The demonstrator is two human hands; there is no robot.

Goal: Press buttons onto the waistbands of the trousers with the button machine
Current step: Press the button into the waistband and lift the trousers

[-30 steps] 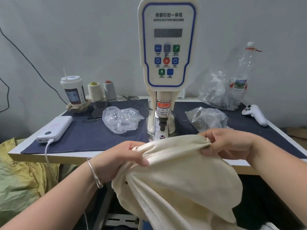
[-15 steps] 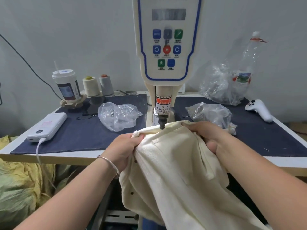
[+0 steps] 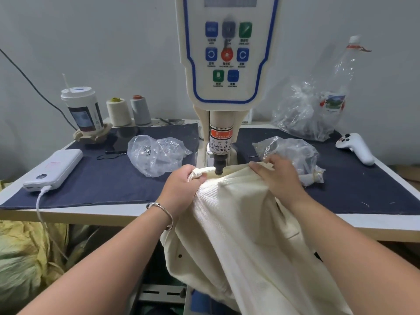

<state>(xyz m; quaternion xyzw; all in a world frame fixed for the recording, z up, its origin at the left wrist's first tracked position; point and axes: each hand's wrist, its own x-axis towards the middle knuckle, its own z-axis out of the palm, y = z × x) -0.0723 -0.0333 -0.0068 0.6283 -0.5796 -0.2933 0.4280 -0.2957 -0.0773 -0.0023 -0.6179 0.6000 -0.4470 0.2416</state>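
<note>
Cream trousers [image 3: 241, 223] hang from the table's front edge, their waistband [image 3: 210, 172] lying under the punch [image 3: 220, 165] of the white button machine [image 3: 227, 64]. My left hand [image 3: 184, 186] grips a bunched fold of the waistband just left of the punch. My right hand [image 3: 280, 176] holds the waistband to the right of the punch, fingers curled over its edge. A small dark button [image 3: 180, 255] shows lower on the trousers.
On the dark blue mat [image 3: 102, 187] lie a clear bag of metal buttons [image 3: 156, 155], a second clear bag [image 3: 293, 151], a white power bank [image 3: 54, 169], a cup [image 3: 81, 110], two thread cones [image 3: 128, 111], a white controller [image 3: 355, 148] and a plastic bottle [image 3: 341, 87]. Yellow sacking [image 3: 25, 253] is at lower left.
Both hands have carried the waistband forward from the table's front edge to under the machine's punch. The view has moved closer to the machine.
</note>
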